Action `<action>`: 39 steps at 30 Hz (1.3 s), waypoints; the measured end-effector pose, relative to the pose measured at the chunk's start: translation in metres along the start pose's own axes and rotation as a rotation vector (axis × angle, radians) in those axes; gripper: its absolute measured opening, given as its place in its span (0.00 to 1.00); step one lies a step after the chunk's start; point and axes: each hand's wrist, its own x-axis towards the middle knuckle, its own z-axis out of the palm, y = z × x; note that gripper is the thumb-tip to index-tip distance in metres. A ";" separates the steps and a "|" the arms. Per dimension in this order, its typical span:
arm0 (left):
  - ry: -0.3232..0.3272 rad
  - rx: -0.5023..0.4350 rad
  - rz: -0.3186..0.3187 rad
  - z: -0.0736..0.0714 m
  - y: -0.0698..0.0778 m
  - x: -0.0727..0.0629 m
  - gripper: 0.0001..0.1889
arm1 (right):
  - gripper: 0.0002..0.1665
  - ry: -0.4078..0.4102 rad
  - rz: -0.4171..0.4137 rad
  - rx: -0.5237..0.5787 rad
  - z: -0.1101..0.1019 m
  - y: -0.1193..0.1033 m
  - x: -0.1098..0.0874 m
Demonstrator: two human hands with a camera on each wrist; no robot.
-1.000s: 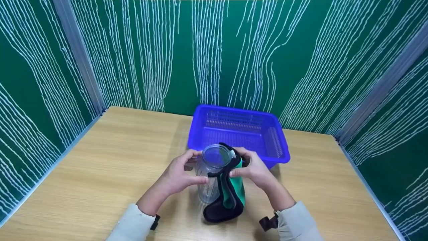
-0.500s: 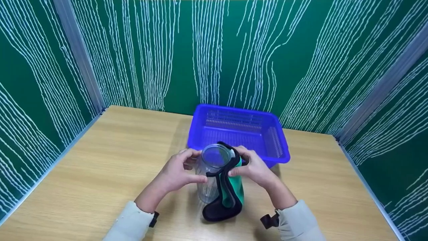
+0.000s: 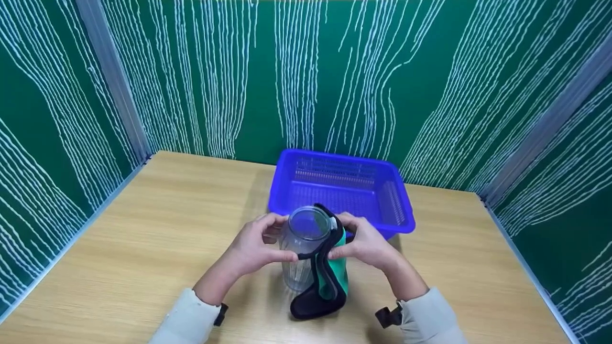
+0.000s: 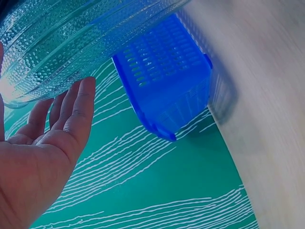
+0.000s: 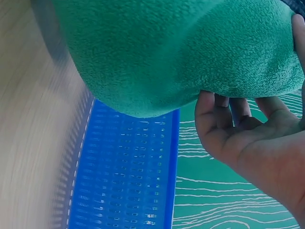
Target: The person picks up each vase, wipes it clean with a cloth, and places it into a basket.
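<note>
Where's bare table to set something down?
Bare: tabletop from the left hand to the left panel, and from the right hand to the right panel. Crowded between hands: glass jar, black-trimmed green fabric item, blue basket beyond.

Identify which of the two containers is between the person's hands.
The clear, ribbed, glass-looking jar, round-rimmed, between the left hand and the right hand. The other, a blue rectangular plastic basket with perforated walls, stands farther back.
</note>
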 end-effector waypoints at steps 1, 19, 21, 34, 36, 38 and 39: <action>0.000 0.001 -0.001 0.000 0.000 0.000 0.38 | 0.35 -0.003 0.001 -0.012 0.000 0.001 0.000; -0.004 -0.005 -0.005 0.000 -0.002 -0.002 0.37 | 0.32 -0.060 0.050 -0.010 0.020 0.035 -0.005; -0.005 -0.005 -0.001 0.000 -0.001 -0.002 0.37 | 0.32 -0.064 0.064 -0.005 0.024 0.041 -0.004; -0.010 -0.017 0.005 0.000 -0.002 -0.001 0.34 | 0.24 -0.033 0.093 -0.143 0.041 0.056 -0.005; -0.011 -0.019 0.007 0.000 -0.002 -0.001 0.34 | 0.24 -0.028 0.083 -0.182 0.041 0.056 -0.004; -0.011 -0.018 0.009 0.000 -0.002 -0.001 0.34 | 0.25 -0.021 0.076 -0.219 0.042 0.056 -0.004; -0.011 -0.020 0.010 0.000 -0.002 -0.001 0.34 | 0.25 -0.018 0.074 -0.237 0.043 0.056 -0.004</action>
